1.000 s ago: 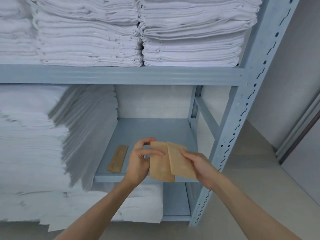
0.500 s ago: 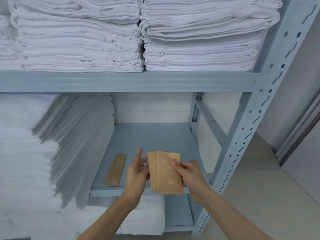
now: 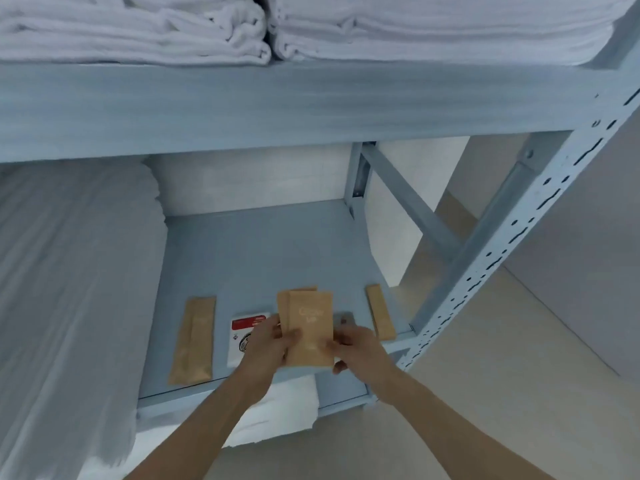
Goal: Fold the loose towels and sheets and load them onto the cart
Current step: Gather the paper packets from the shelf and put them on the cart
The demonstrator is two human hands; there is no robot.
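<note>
Both hands met at about six o'clock in the head view, over the front lip of the blue metal shelf [image 3: 263,251]. The left hand [image 3: 268,342] and the right hand [image 3: 356,344] each pinched an edge of a small stack of brown paper packets [image 3: 309,329], thumbs lying across the printed face, so neither hand was free or loose. The step in hand looked like squaring up these packets, a side errand rather than any folding. On the shelf board, a long brown sachet [image 3: 194,341] lay at nine o'clock of the held stack, a red-and-white card [image 3: 247,327] lay partly behind the left hand, and a narrower brown sachet [image 3: 381,311] sat at three o'clock near the perforated upright [image 3: 512,244]. The task's own goods were elsewhere: folded white towels [image 3: 145,26] were stacked on the upper shelf at twelve o'clock, a tall pile of white sheets [image 3: 69,271] filled the left bay at nine o'clock, and a loose white cloth [image 3: 287,410] showed on the shelf below, at six o'clock. No cart was in view. The next move probably called for setting the packets down flat on the bare board between the sachets, then freeing both hands for the linen.
</note>
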